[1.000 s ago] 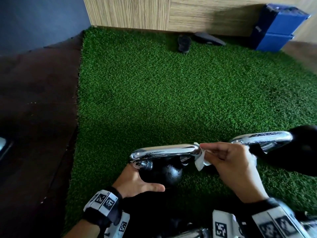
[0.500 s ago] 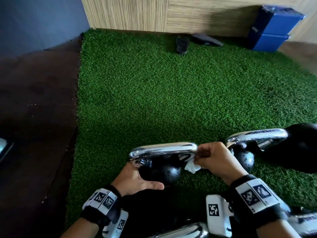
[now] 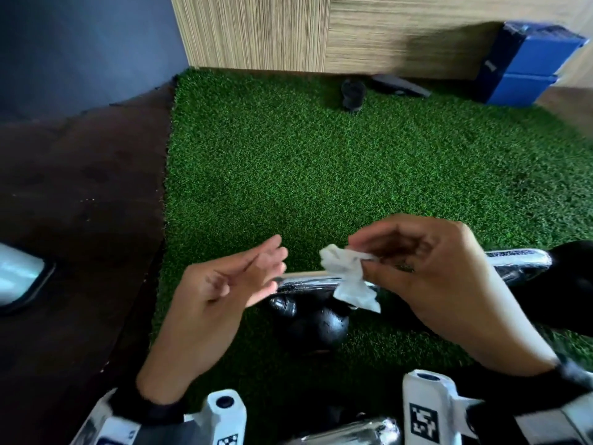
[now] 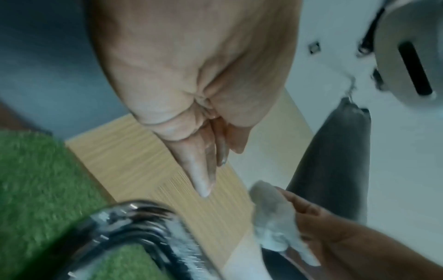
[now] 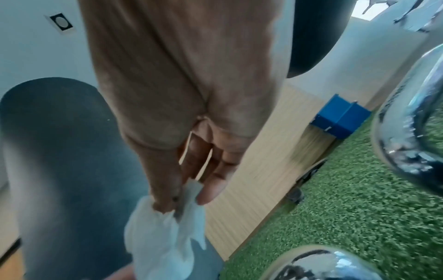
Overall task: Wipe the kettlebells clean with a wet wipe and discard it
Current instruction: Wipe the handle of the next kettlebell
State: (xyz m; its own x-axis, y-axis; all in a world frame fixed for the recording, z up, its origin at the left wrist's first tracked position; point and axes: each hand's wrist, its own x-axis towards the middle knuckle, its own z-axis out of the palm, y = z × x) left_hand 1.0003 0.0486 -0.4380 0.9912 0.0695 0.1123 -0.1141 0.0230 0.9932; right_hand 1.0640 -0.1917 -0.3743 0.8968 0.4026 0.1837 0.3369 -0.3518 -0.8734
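Note:
A black kettlebell (image 3: 316, 326) with a chrome handle (image 3: 308, 282) stands on the green turf below both hands. A second kettlebell (image 3: 571, 284) with a chrome handle (image 3: 516, 260) is at the right edge. My right hand (image 3: 426, 271) is raised above them and pinches a crumpled white wet wipe (image 3: 349, 277) between thumb and fingertips; the right wrist view shows the wipe (image 5: 165, 233) hanging from the pinch. My left hand (image 3: 231, 284) hovers just left of the wipe, palm up, fingers (image 4: 203, 178) straight, holding nothing. The wipe (image 4: 271, 219) hangs close beside them.
Green artificial turf (image 3: 321, 175) covers the floor up to a wooden wall. A dark shoe (image 3: 352, 93) and a flat dark object (image 3: 399, 85) lie at the far edge. Blue boxes (image 3: 526, 69) are stacked far right. Dark flooring (image 3: 80, 203) lies left. Another chrome handle (image 3: 349, 433) shows bottom centre.
Both hands have lifted off the near kettlebell. The right hand pulled the wipe away from the handle's end, and the left hand let go of the kettlebell body and opened.

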